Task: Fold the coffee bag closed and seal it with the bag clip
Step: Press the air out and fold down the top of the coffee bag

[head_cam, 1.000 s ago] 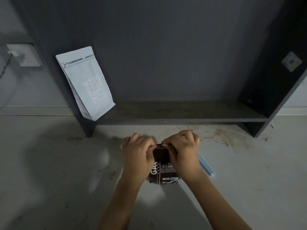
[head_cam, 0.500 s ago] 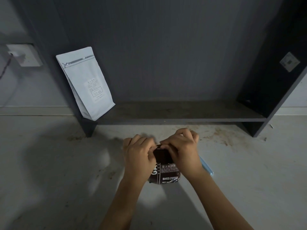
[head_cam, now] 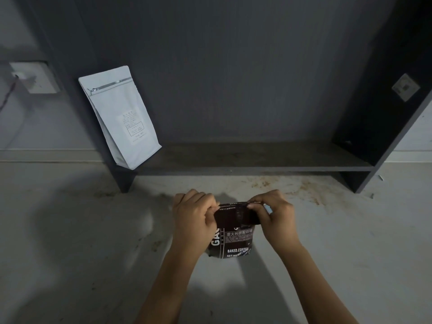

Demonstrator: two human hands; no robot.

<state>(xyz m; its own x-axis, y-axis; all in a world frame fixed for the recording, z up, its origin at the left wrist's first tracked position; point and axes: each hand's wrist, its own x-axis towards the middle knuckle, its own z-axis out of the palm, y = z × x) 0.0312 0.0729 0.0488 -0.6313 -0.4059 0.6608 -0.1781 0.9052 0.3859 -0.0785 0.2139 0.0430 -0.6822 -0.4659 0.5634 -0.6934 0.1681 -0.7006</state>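
A dark brown coffee bag (head_cam: 233,239) with white lettering stands on the pale floor in front of me. Its top is folded over into a flat band. My left hand (head_cam: 194,218) pinches the left end of that fold. My right hand (head_cam: 274,213) pinches the right end, thumb on the front. A small sliver of the light blue bag clip (head_cam: 268,209) shows behind my right hand; the remainder of the clip is hidden.
A white coffee pouch (head_cam: 121,118) leans at the left end of a low dark shelf (head_cam: 257,160). The shelf's upright side panels stand left and right. A wall socket (head_cam: 35,77) sits at the far left. Brown stains mark the floor (head_cam: 304,188).
My hands have moved apart along the folded top, so more of the fold shows between them. The blue clip, earlier visible to the right, is now mostly hidden behind my right hand.
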